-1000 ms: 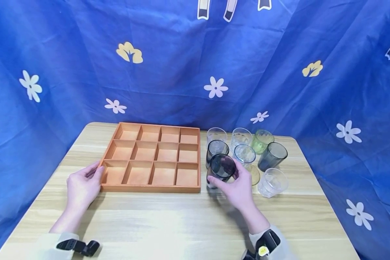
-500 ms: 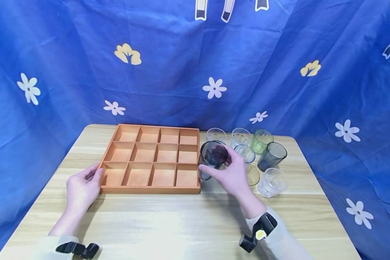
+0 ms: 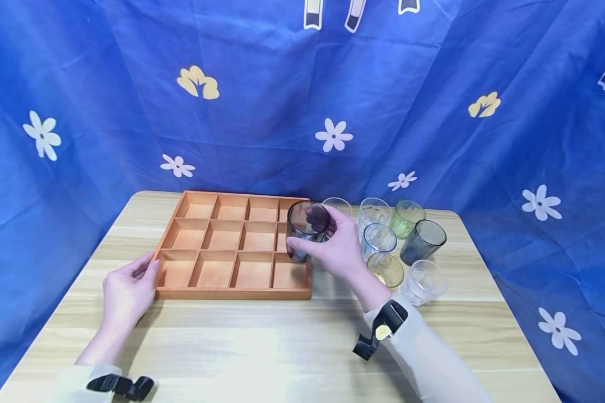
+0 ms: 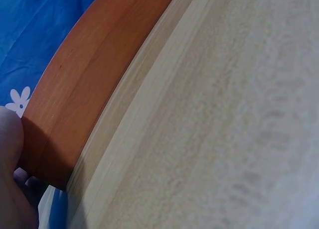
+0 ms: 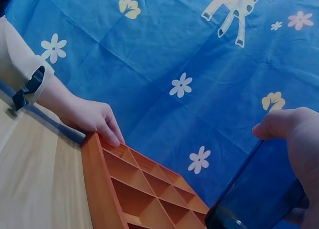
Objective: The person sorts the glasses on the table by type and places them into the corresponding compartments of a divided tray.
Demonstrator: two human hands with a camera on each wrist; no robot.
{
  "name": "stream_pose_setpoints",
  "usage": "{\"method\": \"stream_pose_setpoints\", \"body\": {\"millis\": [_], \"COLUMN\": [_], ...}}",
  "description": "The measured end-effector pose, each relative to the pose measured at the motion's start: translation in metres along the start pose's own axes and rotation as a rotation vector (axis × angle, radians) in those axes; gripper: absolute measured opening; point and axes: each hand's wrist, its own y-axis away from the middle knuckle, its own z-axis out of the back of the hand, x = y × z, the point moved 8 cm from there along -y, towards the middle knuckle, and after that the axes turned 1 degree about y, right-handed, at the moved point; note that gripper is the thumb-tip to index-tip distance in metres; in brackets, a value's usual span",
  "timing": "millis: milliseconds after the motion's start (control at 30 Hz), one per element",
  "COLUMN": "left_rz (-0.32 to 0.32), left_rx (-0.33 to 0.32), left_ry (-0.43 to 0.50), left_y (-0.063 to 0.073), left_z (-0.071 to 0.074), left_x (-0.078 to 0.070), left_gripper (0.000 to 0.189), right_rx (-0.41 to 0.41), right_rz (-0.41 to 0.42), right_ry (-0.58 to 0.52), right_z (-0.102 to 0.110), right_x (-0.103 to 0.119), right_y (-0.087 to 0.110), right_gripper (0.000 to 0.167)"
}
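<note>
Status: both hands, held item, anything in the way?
Right hand grips smoky dark cylindrical glass over right column of orange-brown wooden tray; contact unclear. Left hand holds tray's near-left corner. No obstruction seen beyond thin wooden dividers.

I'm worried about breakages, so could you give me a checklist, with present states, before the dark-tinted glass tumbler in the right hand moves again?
1. Dark-tinted glass tumbler gripped by the right hand: ok.
2. Orange-brown wooden divided tray held at its left edge by the left hand: ok.
3. Tray's right-hand column fully visible: not ok; tumbler and hand cover part.
4. Tumbler's base off the dividers: cannot tell.
5. Clear colourless glass away from the pale wooden table's right edge: ok.
</note>
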Motion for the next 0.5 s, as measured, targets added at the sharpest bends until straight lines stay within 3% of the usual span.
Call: {"method": "stream_pose_setpoints", "body": {"millis": [500], "left_rz": [-0.006], "left_rx": [0.002], "left_ry": [0.013], "left_y": [0.000], "left_z": [0.001], "left_x": [-0.001], "left_gripper": [0.034], "right_rx": [0.004], "right_rz": [-0.002], "right_ry": [0.009], "right_z": [-0.037], "right_x": [-0.013], "right_y": [-0.042], "right_gripper": [0.068]}}
